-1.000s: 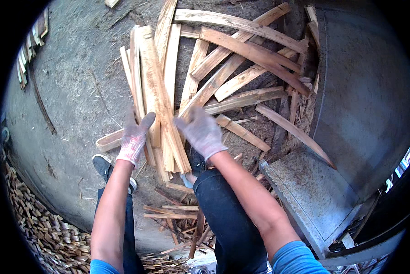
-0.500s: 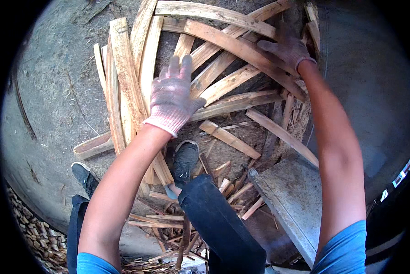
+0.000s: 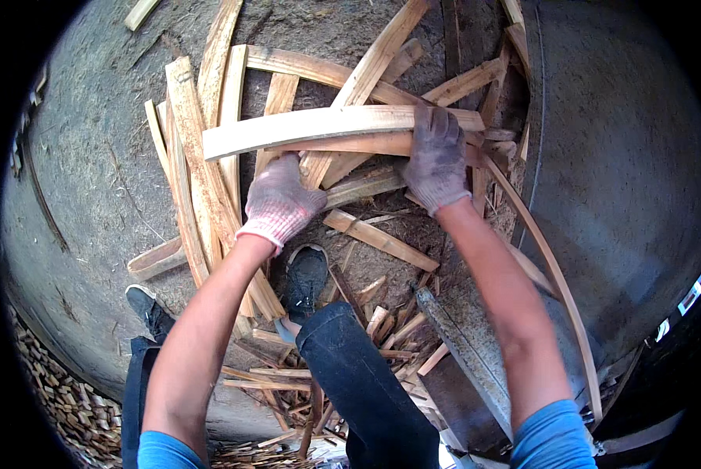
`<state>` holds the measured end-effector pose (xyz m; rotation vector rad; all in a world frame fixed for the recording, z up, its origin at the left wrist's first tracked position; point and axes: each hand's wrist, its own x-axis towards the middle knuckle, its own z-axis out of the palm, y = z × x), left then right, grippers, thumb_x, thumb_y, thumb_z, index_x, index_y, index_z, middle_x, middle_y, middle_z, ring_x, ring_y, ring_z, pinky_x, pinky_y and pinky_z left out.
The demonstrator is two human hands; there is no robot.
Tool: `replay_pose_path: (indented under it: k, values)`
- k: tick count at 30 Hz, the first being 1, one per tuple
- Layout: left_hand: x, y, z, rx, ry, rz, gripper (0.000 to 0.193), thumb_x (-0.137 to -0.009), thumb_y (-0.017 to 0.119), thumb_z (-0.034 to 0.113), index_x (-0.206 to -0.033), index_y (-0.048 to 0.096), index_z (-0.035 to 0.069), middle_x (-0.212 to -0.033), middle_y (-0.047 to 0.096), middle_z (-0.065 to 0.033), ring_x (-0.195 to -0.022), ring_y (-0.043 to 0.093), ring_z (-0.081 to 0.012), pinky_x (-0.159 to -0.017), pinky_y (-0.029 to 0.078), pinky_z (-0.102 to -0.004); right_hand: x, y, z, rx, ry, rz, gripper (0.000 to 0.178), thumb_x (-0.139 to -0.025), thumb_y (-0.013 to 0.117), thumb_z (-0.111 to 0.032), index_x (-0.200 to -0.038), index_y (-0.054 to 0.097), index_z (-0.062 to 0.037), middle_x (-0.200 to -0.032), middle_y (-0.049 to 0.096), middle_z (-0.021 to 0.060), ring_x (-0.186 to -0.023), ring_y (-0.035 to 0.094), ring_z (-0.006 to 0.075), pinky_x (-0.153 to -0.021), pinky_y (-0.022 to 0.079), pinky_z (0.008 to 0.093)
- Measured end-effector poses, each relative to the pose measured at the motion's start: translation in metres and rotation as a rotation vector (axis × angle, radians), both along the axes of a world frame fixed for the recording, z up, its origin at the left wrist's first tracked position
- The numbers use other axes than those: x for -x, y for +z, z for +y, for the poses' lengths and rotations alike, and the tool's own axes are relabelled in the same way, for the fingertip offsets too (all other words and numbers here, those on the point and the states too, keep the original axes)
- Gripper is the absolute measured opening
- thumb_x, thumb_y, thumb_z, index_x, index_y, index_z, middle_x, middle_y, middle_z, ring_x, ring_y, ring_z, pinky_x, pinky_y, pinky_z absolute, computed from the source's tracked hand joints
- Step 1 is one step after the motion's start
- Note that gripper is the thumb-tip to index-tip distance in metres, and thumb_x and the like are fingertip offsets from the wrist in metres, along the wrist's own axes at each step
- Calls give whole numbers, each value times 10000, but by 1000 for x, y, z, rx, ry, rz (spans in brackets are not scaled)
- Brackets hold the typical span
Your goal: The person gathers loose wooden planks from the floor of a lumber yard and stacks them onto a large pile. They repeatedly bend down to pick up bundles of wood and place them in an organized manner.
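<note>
Right hand [image 3: 436,160] holds the pale plank [image 3: 311,127] near its right end, over a reddish plank [image 3: 350,144] and across the loose wood [image 3: 375,62] on the floor [image 3: 92,195]; left hand [image 3: 282,195] by their near edge, fingertips hidden, can't tell its grip.

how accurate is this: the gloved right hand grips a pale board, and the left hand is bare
One thing is off: the left hand is not bare; the head view shows it wearing a glove too. The gloved right hand does grip a pale board.
</note>
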<state>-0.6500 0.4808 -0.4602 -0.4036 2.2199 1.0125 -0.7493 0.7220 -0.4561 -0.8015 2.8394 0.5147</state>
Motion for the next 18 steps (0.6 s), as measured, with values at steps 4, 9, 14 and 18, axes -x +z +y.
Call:
replay_pose_path:
  k: [4, 9, 14, 18]
  values:
    - [-9, 12, 6, -203, 265, -24, 501, -787, 751, 233, -1134, 581, -87, -1049, 684, -297, -1012, 683, -410, -899, 524, -447, 22, -2, -4, 176, -116, 31, 521, -781, 670, -151, -1287, 592, -54, -1185, 634, 170, -1123, 610, 338, -969, 467, 502]
    - [-50, 73, -3, -279, 372, 82, 676, -811, 717, 242, -1325, 497, -138, -1110, 669, -294, -1073, 656, -364, -954, 498, -432, 9, 28, -33, 536, 53, 81, 321, -727, 653, -73, -1044, 693, -38, -1021, 699, 182, -977, 688, 345, -872, 573, 438]
    - [-152, 98, -41, -98, 586, 5, 707, -784, 792, 220, -1328, 477, -105, -1140, 654, -245, -1081, 642, -307, -954, 494, -407, -65, 102, -149, 617, -176, -389, 224, -748, 718, -194, -891, 678, -26, -779, 672, 141, -698, 701, 278, -615, 579, 427]
    - [-175, 99, -77, -154, 774, -134, 561, -819, 759, 143, -1276, 513, -67, -1128, 669, -193, -1007, 663, -267, -891, 514, -360, -95, 117, -213, 516, -434, -992, 492, -853, 739, -398, -1079, 638, 28, -945, 707, 243, -861, 738, 351, -733, 593, 440]
